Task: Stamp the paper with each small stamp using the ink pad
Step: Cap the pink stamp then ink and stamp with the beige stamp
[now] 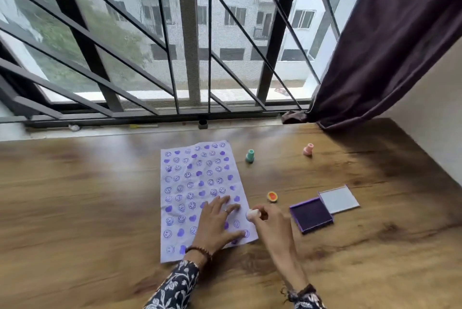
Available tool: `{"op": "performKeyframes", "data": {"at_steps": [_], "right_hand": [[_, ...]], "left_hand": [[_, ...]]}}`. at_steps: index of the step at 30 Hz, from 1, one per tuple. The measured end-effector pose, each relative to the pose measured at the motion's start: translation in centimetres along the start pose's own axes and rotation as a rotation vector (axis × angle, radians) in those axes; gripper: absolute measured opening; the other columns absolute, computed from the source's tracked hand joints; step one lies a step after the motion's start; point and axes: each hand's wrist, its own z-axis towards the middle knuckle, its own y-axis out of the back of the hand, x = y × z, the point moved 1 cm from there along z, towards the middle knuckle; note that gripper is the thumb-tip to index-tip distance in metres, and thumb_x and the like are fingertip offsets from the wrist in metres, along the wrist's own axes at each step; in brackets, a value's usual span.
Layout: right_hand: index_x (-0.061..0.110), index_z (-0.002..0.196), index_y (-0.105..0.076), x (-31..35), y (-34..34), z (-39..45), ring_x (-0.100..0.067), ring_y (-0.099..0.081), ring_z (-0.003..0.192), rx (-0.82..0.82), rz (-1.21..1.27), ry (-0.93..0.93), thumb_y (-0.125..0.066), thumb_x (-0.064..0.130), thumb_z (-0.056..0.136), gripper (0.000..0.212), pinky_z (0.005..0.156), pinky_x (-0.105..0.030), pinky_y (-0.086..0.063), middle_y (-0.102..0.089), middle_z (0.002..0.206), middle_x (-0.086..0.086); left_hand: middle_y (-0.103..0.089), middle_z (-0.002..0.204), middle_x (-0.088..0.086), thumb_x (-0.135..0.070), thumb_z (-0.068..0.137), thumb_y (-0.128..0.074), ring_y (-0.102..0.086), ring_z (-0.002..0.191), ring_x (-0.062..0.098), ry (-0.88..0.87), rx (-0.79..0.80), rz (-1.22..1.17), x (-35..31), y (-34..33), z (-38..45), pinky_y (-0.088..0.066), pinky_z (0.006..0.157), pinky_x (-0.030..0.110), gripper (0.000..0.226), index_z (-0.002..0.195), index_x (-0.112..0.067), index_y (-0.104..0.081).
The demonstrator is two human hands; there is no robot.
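Risk: the white stamp [252, 214] sits at the paper's [200, 198] right edge, so a press here could land half on the table [75, 196]; the sheet is crowded with purple marks, so a new print may overlap one; the paper looks creased, which could leave a patchy print; if the left hand [217, 221] lifts, the sheet may slide.
Stamp: pinched in the right hand [268, 220]; its long axis looks tilted, pale end toward the paper; which end is the face I cannot tell.
Fingers: right ones closed around the stamp; left ones spread flat on the paper.
Pad [311, 217]: lid open, on the table right of the stamp, near but apart.
Others: green stamp [249, 155] and pink stamp [308, 149] upright beyond the paper; orange stamp [272, 196] between paper and pad.
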Motion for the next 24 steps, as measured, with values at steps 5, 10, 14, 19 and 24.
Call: {"op": "performKeyframes", "data": {"at_steps": [5, 10, 14, 19, 24], "right_hand": [[0.019, 0.103, -0.061, -0.6, -2.0, -0.5, -0.026, -0.061, 0.091, 0.021, -0.334, 0.131, -0.050, 0.023, 0.089, 0.018, 0.073, -0.034, -0.045, -0.063, 0.104, -0.005], [0.019, 0.099, -0.060, -0.5, -2.7, 0.1, -0.020, -0.058, 0.094, 0.132, -0.430, 0.277, -0.048, 0.018, 0.089, 0.016, 0.069, -0.027, -0.039, -0.062, 0.101, -0.003], [0.013, 0.095, -0.065, 0.7, -1.9, 2.0, -0.026, -0.062, 0.093, 0.278, -0.496, 0.246, -0.054, 0.010, 0.080, 0.019, 0.068, -0.031, -0.042, -0.069, 0.099, -0.011], [0.004, 0.083, -0.073, 2.2, -0.2, 4.6, -0.019, -0.067, 0.078, 0.494, -0.329, 0.158, -0.068, 0.004, 0.068, 0.016, 0.067, -0.027, -0.046, -0.074, 0.083, -0.015], [0.006, 0.083, -0.071, -0.5, 3.1, 5.1, -0.008, -0.066, 0.069, 0.414, 0.533, -0.295, -0.068, 0.003, 0.077, 0.008, 0.060, -0.013, -0.055, -0.071, 0.075, -0.002]], "left_hand": [[-0.025, 0.150, -0.006, -0.054, 0.069, -0.066, -0.013, 0.140, 0.013, -0.018, -0.007, -0.028, 0.5, -0.3, 0.0, 0.001, 0.114, 0.034, 0.067, 0.128, -0.034, -0.042], [-0.023, 0.151, -0.006, -0.055, 0.070, -0.062, -0.009, 0.142, 0.013, -0.018, 0.007, -0.017, 0.8, -0.8, 0.1, 0.002, 0.115, 0.036, 0.067, 0.130, -0.033, -0.039], [-0.023, 0.151, -0.006, -0.053, 0.071, -0.064, -0.009, 0.142, 0.015, -0.013, 0.018, -0.036, 0.6, -0.5, -0.1, 0.001, 0.116, 0.037, 0.068, 0.131, -0.032, -0.039], [-0.022, 0.151, -0.006, -0.055, 0.071, -0.064, -0.009, 0.142, 0.014, -0.012, 0.058, -0.032, 0.2, 0.4, -0.2, 0.000, 0.116, 0.036, 0.069, 0.131, -0.031, -0.039], [-0.029, 0.146, -0.004, -0.052, 0.070, -0.066, -0.020, 0.138, 0.015, 0.065, 0.150, 0.066, -0.8, 1.9, 1.0, -0.007, 0.115, 0.046, 0.062, 0.125, -0.032, -0.045]]}}
